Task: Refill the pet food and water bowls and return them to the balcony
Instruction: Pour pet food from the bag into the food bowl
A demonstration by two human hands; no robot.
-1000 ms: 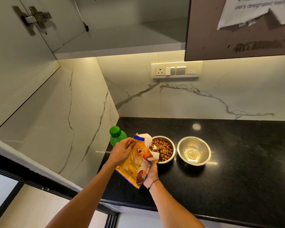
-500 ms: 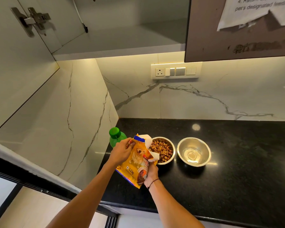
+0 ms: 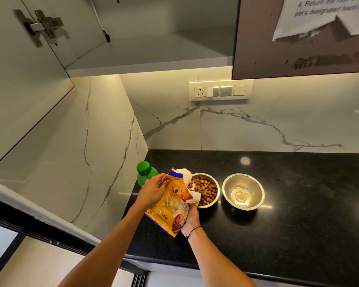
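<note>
Pet food bag [image 3: 173, 204], yellow with a dog printed on it, sits tilted in both your hands above the near-left part of the black countertop [image 3: 288, 224], its torn white mouth leaning toward the food bowl [image 3: 205, 190]; your left hand [image 3: 152, 192] comes in from the lower left with the forearm stretched long, fingers curled over the bag's upper left edge and pinching it against the thumb; your right hand [image 3: 190, 219] cups the bag's lower right corner from beneath, palm up, fingers wrapped behind the bag where you cannot see them fully, a dark cord round the wrist; the food bowl, steel, stands on the countertop just beside the bag's mouth and is heaped with brown kibble; the water bowl [image 3: 243, 191], also steel, stands just to the right of it, apart from it, with a shallow pool of clear water at its bottom; a green bottle [image 3: 146, 172] with a green cap stands upright behind your left hand, close to the marbled side wall; above the countertop a switch panel [image 3: 220, 91] is set into the marbled back wall; over that an open cabinet [image 3: 153, 38] shows a bare shelf, and a printed sheet [image 3: 323, 15] hangs on the brown door to its right.
</note>
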